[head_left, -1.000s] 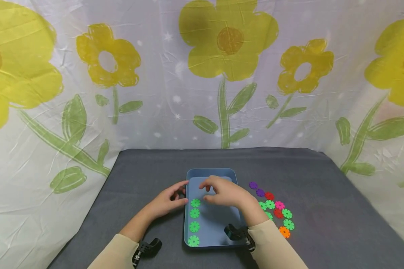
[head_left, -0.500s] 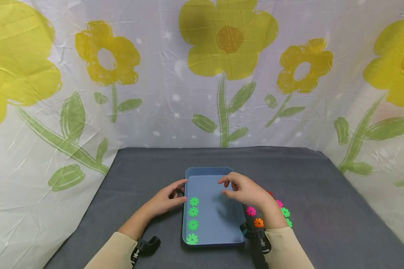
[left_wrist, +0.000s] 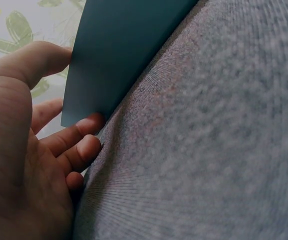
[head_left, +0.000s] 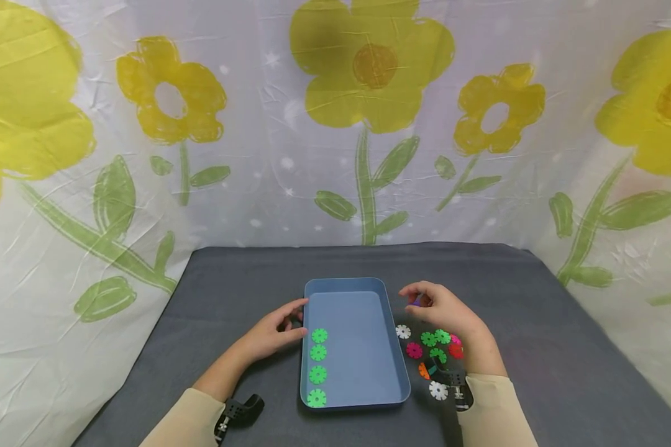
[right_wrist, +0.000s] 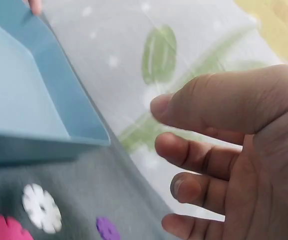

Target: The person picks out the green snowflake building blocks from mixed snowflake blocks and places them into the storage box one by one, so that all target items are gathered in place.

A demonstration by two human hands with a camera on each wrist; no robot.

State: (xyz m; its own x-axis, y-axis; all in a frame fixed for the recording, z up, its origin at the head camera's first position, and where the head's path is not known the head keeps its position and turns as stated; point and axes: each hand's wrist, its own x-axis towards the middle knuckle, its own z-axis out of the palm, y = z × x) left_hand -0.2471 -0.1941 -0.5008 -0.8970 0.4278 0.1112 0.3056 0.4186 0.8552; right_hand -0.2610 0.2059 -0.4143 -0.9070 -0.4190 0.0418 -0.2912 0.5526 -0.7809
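A blue tray [head_left: 360,347] holds a column of several green notched discs [head_left: 317,352] along its left side. My left hand [head_left: 274,330] rests against the tray's left wall; in the left wrist view its thumb and fingertips touch the outer wall [left_wrist: 109,55], not wrapped around it. Beyond the tray's right edge, my right hand [head_left: 447,310] hovers with loosely bent fingers over a purple disc [head_left: 416,303]. The right wrist view shows a gap between thumb and fingers, with the purple disc [right_wrist: 107,229] lying on the cloth below.
Right of the tray lie loose discs: white [head_left: 403,331], pink [head_left: 414,350], green [head_left: 428,339], red [head_left: 455,351] and orange [head_left: 423,370]. The right wrist partly covers this pile. Dark grey cloth [head_left: 246,267] covers the table, and a flower-printed curtain [head_left: 268,155] hangs behind.
My right hand has moved rightward from above the tray to the purple disc beyond its right edge. The left hand has stayed at the tray's left side.
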